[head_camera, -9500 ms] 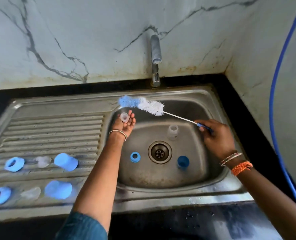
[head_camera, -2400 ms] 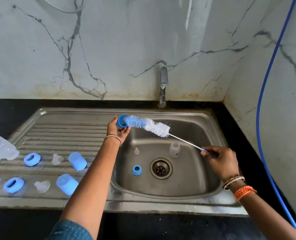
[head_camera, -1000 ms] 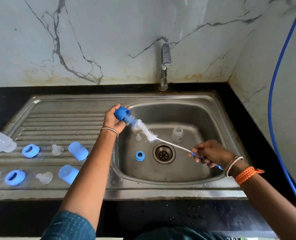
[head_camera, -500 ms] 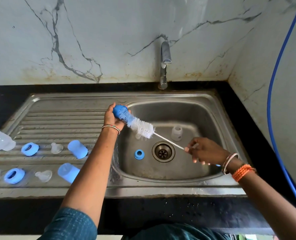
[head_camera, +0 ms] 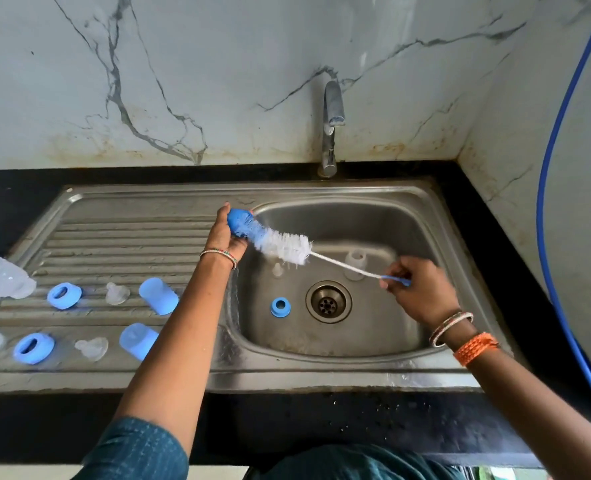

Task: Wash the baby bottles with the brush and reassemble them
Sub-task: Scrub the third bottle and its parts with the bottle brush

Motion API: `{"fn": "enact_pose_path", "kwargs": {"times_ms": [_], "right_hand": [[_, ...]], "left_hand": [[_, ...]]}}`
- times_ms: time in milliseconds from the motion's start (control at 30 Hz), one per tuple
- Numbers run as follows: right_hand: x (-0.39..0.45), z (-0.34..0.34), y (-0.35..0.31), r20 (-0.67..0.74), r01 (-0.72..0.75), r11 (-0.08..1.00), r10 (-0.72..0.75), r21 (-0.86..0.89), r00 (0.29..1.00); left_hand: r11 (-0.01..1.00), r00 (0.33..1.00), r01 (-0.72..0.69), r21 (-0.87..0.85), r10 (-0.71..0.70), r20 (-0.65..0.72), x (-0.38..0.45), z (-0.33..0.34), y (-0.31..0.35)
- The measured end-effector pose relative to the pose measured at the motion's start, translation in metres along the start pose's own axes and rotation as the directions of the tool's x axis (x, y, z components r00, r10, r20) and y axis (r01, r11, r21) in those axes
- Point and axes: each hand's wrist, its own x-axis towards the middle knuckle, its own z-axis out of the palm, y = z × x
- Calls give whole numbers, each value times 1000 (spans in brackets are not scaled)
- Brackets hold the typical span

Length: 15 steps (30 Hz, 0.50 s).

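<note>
My left hand [head_camera: 225,237] holds a blue bottle cap [head_camera: 237,220] at the sink's left rim. The blue tip of the bottle brush [head_camera: 282,244] is pushed into the cap. My right hand [head_camera: 420,292] pinches the brush's thin blue handle over the basin. In the basin lie a blue collar ring [head_camera: 280,307], a clear teat [head_camera: 277,270] and a small clear bottle [head_camera: 355,264]. On the drainboard sit two blue rings [head_camera: 64,295] [head_camera: 33,348], two clear teats [head_camera: 117,293] [head_camera: 92,348] and two blue caps [head_camera: 158,296] [head_camera: 138,340]. Clear bottles [head_camera: 1,276] lie at the far left.
The steel sink [head_camera: 373,344] has a drain [head_camera: 328,301] in the middle and a tap [head_camera: 332,126] behind it with no water running. A black counter [head_camera: 17,188] surrounds it, marble walls stand behind and to the right, and a blue hose [head_camera: 550,188] hangs at the right.
The brush has been worked in and out of the blue cap in my left hand. My right hand has shifted right along the handle and risen slightly.
</note>
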Motion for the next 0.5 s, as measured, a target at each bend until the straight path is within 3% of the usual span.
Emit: {"fn": "enact_pose_path", "kwargs": {"times_ms": [33,67,133,200,233,300,367,433,500], "right_hand": [[1,-1,-3,-112,24,996,-33,-80,993],[4,-2,-2,-115,17,996,-26,-85,993],[10,-5,-2,159,-147,978,123,149,980],[9,-7,-2,479,-417,850,233,323,846],[10,-7,0,522,-449,822,227,350,822],[11,-2,7,402,-311,876,151,370,903],[9,2,10,123,-76,976,52,205,991],[3,0,5,-116,65,998,-66,-16,991],[0,0,0,-177,157,986,-166,-62,970]], "left_hand": [[1000,1000,-3,10,3,-12,0,0,-1],[1000,1000,-4,6,4,-17,-2,0,-2],[1000,1000,5,-18,-6,-16,-2,1,-1],[999,1000,19,-43,-20,-12,-4,1,0],[999,1000,20,-49,-20,-7,-4,2,0],[999,1000,13,-51,-13,1,-5,2,1],[1000,1000,7,-27,-7,-11,-6,1,1],[1000,999,3,6,-2,-44,-4,1,-1],[1000,995,-1,12,2,-99,0,1,-4]]}}
